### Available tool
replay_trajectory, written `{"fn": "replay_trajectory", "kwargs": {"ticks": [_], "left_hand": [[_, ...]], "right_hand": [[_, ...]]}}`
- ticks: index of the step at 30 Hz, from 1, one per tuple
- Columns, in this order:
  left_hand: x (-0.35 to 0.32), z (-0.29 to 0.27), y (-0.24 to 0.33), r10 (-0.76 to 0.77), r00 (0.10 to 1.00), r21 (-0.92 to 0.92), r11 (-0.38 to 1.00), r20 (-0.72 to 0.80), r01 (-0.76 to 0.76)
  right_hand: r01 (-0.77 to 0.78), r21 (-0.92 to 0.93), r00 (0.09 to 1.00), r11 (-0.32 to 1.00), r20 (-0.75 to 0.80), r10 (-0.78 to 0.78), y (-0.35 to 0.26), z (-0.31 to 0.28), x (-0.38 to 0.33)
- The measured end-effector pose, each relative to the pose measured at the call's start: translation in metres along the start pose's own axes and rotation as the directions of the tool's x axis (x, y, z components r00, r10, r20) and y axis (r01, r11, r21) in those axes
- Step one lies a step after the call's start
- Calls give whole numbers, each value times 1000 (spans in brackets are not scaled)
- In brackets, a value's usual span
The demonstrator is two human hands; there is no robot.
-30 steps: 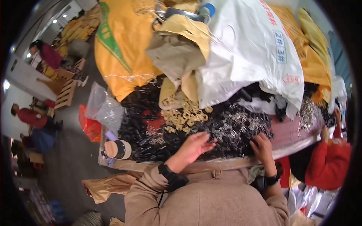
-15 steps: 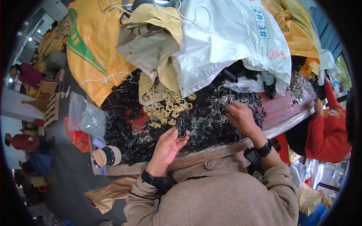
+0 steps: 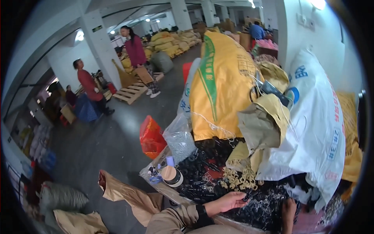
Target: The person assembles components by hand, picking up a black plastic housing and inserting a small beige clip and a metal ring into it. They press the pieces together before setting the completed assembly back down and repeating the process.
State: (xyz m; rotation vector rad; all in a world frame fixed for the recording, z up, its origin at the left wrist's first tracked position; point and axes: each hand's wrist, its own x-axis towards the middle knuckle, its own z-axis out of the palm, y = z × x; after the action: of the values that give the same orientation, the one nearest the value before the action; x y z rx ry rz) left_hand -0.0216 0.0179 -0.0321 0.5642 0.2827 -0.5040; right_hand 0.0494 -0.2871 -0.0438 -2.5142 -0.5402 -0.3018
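My left hand (image 3: 229, 202) lies at the near edge of a heap of small black parts (image 3: 202, 171) on the table, fingers apart and reaching toward the heap, a dark wristband at the wrist. It holds nothing that I can see. My right hand (image 3: 288, 207) shows only as the back of a hand at the lower edge, pressed into the black and metal parts; its fingers are hidden. A cluster of tan ring-shaped parts (image 3: 238, 180) lies just beyond my left hand.
Big yellow sack (image 3: 222, 85), white sack (image 3: 315, 128) and tan bag (image 3: 261, 124) tower behind the heap. A tape roll (image 3: 171, 175), clear bag (image 3: 179, 138) and red bag (image 3: 151, 136) sit left. Brown paper bags (image 3: 128, 195) lie on the floor. Two people (image 3: 91, 87) stand by pallets (image 3: 134, 91) far left.
The view has swung up and left, from looking down at the table to showing the hall. My left hand has let go of a small dark part and now rests open.
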Motion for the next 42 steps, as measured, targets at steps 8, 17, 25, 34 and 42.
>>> {"fn": "replay_trajectory", "kwargs": {"ticks": [8,17,25,34,42], "left_hand": [[6,3,5,-38,999,14,999,38,38],[16,22,0,-105,990,98,990,89,97],[26,33,-10,-101,982,160,984,162,75],[35,42,-18,-150,943,128,985,296,116],[41,40,-23,-152,941,88,987,303,131]], "right_hand": [[-170,77,983,983,87,163,-39,-43,9],[-74,99,997,992,-24,77,-27,-28,4],[-61,354,969,933,247,-30,-83,-35,13],[-417,638,852,647,523,33,-123,-35,24],[-420,662,861,621,507,42,-111,-23,19]]}}
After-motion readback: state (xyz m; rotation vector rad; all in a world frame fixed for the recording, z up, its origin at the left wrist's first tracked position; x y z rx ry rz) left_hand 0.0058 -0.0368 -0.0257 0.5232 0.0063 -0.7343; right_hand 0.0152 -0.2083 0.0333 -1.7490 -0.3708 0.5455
